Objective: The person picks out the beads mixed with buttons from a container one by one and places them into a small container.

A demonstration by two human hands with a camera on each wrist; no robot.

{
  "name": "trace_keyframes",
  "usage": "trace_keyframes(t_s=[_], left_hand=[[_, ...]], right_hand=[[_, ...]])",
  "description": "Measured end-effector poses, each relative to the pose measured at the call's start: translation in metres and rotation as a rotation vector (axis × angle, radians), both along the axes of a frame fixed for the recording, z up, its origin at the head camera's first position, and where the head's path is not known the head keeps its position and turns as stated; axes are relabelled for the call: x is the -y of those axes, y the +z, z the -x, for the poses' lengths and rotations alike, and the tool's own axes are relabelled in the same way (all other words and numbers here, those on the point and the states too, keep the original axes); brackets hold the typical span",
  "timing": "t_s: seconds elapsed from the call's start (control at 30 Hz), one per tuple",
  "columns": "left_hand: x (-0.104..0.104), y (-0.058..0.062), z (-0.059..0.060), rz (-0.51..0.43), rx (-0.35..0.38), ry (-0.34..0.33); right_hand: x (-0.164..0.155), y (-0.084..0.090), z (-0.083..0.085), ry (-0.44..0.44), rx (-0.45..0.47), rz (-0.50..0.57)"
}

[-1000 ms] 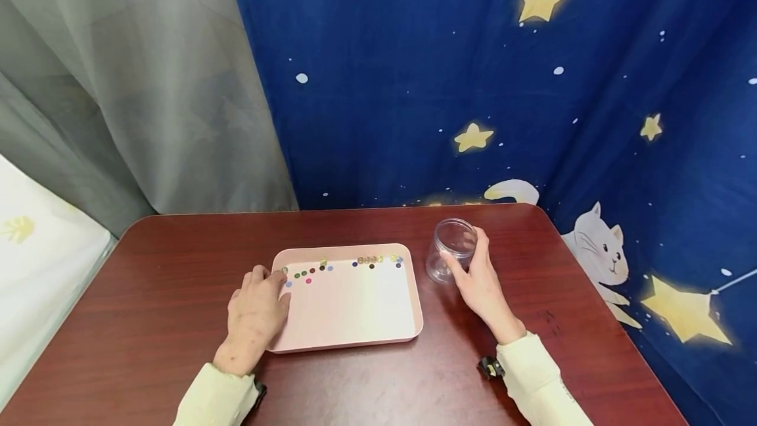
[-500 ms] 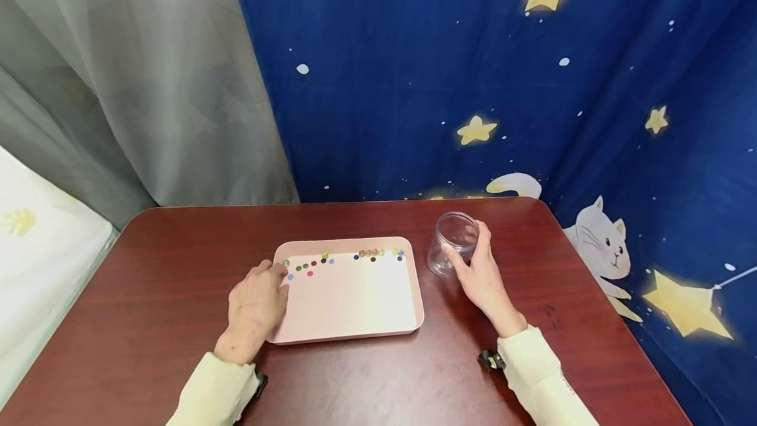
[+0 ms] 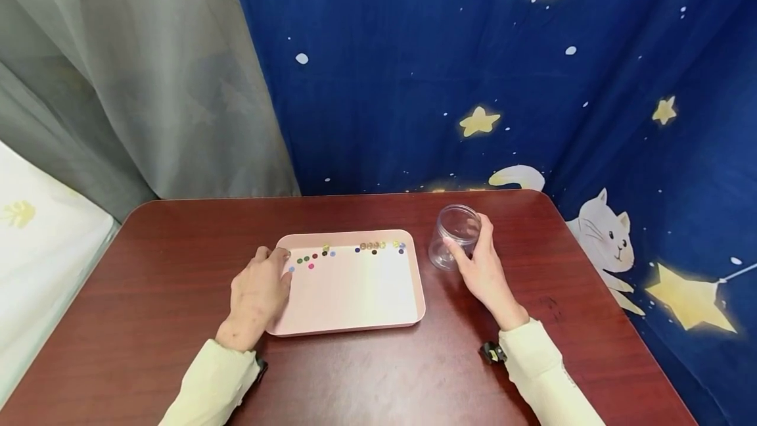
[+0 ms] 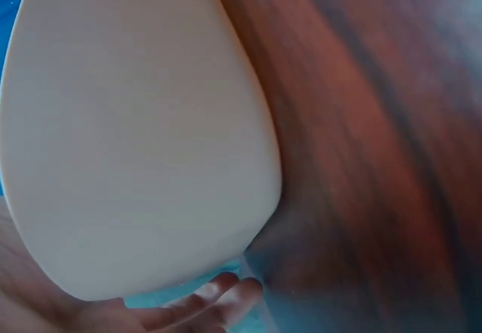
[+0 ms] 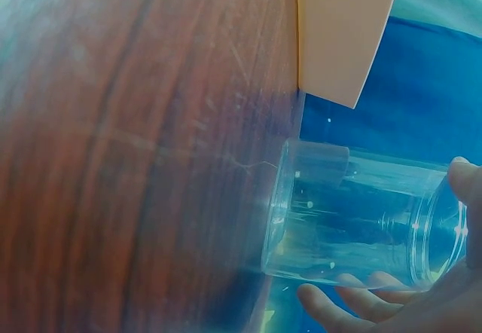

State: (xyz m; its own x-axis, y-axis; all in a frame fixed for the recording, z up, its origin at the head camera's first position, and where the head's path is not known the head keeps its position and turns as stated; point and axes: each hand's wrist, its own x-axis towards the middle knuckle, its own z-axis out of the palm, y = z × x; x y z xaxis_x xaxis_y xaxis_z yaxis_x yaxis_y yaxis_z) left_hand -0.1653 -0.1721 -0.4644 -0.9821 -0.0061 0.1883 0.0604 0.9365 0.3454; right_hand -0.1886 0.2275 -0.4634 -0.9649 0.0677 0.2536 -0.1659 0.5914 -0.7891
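A pink tray (image 3: 355, 317) lies on the dark red table (image 3: 148, 294). Several small coloured beads (image 3: 331, 254) sit in a row along its far edge. My left hand (image 3: 258, 293) rests on the tray's left rim, its fingertips curled near the beads at the far left corner. In the left wrist view the tray's pale wall (image 4: 135, 137) fills the frame, with fingers (image 4: 218, 295) under it. My right hand (image 3: 481, 269) grips a clear empty plastic jar (image 3: 454, 236) standing to the right of the tray. The right wrist view shows the jar (image 5: 354, 224) with fingers (image 5: 361, 291) curled round it.
A blue star-and-cat cloth (image 3: 532, 97) hangs behind and to the right of the table. A grey curtain (image 3: 130, 84) hangs at the back left. A white surface (image 3: 35, 242) lies beyond the table's left edge.
The head view has tilted slightly, so everything sits a little higher in frame. Both hands stay at the tray's corner and the jar.
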Motion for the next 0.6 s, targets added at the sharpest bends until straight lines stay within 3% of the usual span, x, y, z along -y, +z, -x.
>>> trace_keyframes(t_s=[0.6], left_hand=[[0.0039, -0.0022, 0.0088, 0.033, -0.008, -0.061]], right_hand=[[0.0005, -0.0003, 0.0006, -0.007, 0.000, -0.001]])
